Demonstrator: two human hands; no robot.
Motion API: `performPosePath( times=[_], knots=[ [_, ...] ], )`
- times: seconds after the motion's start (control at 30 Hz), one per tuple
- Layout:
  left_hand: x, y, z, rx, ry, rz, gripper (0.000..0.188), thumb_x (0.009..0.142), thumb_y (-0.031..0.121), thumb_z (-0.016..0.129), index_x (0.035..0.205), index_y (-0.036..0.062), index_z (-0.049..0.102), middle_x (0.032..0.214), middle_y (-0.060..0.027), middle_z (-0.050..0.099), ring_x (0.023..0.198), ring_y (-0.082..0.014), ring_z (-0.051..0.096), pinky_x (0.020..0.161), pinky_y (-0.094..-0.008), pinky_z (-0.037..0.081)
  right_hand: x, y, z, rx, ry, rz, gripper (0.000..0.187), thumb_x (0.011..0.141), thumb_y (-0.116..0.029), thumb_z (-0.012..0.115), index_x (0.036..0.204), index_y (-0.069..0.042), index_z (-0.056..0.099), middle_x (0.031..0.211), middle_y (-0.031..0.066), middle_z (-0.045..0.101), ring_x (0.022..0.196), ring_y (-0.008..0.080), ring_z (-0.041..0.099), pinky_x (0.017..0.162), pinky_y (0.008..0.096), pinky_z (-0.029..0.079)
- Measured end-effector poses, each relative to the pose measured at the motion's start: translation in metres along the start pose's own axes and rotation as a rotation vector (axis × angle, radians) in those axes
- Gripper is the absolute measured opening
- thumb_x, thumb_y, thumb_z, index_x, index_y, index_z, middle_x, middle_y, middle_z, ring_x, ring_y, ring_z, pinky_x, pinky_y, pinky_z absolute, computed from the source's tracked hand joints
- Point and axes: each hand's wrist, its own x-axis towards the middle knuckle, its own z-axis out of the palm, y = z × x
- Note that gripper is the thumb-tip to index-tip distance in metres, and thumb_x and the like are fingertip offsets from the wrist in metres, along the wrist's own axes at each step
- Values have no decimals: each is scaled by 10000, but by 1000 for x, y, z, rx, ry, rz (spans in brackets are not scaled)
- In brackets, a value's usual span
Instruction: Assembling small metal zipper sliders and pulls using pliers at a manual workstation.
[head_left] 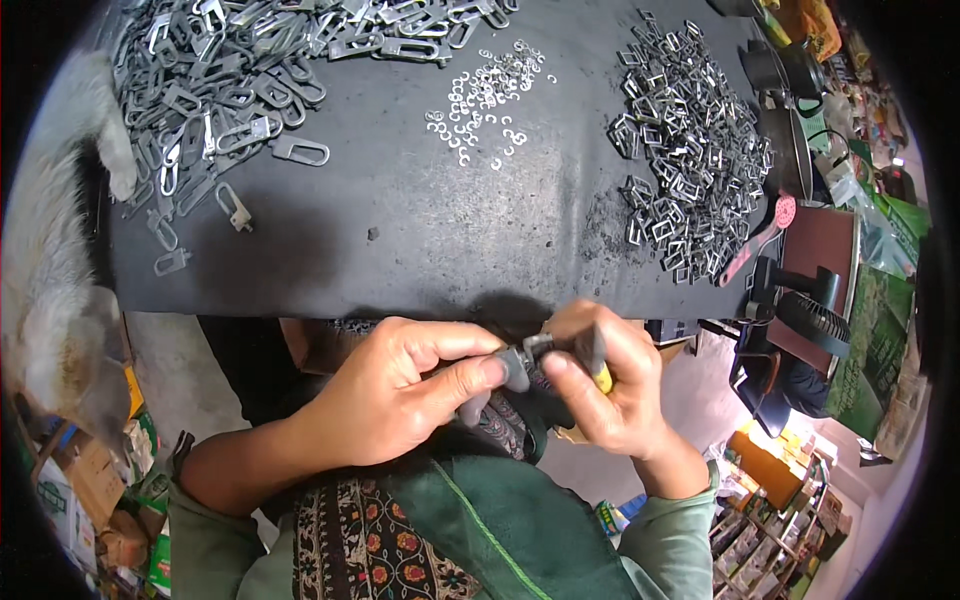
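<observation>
My hands meet just off the near edge of the dark table (400, 270). With thumb and finger, my left hand (385, 395) pinches a small grey metal piece (515, 362); its full shape is hidden by my fingers. My right hand (615, 395) is closed on a tool with a dark metal head (592, 350) and a bit of yellow (603, 379) showing; its kind cannot be made out. A small square metal frame (538, 345) sits between the two hands, touching the grey piece.
On the table lie a heap of grey elongated metal loops (250, 90), a scatter of small C-shaped clips (485, 95), and a pile of square metal frames (695, 150). A white-furred cat (60, 200) stretches along the left. A pink perforated spoon (760, 240) and small black fan (815, 315) are right.
</observation>
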Motion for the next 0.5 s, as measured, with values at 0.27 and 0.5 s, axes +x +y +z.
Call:
performPosePath(
  times=[0.27, 0.5],
  knots=[
    [-7, 10, -3, 508, 182, 328, 65, 857, 12, 631, 891, 16, 687, 700, -75, 625, 547, -104, 549, 491, -277, 414, 10, -22, 1, 170, -144, 400, 126, 938, -127, 615, 925, -15, 559, 729, 8, 462, 690, 80, 433, 588, 268, 379],
    [-25, 6, -21, 25, 99, 34, 293, 945, 93, 567, 1217, -14, 569, 740, -17, 645, 632, -56, 550, 573, -227, 430, 60, -9, -34, -1013, 89, -127, 343, 734, -325, 767, 846, -55, 587, 777, 90, 531, 758, 294, 539, 708, 392, 451]
  ],
)
